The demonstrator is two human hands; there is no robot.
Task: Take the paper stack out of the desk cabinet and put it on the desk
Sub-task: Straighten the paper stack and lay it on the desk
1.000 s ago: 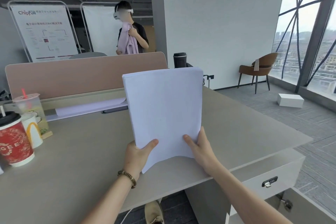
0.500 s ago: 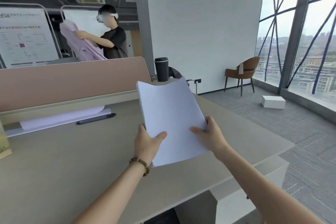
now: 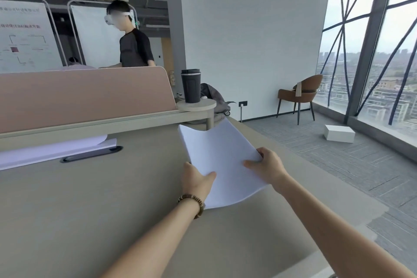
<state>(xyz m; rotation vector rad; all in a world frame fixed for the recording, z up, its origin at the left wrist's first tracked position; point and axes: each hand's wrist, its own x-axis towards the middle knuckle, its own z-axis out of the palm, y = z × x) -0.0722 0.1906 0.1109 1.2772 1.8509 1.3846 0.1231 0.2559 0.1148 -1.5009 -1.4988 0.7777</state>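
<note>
White paper stack [image 3: 222, 160] is in both our hands, held low over the beige counter [image 3: 90, 198] near its right edge, far end sagging. Left hand [image 3: 196, 181] grips the near-left edge w/ thumb on top; right hand [image 3: 267, 168] grips the right edge. Dark tumbler [image 3: 191, 86] stands well beyond.

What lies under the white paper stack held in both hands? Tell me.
Under the white paper stack is the beige desk top. The left hand and right hand grip its near edge. The desk patch beneath the sheets is covered, so anything lying there cannot be seen.
</note>
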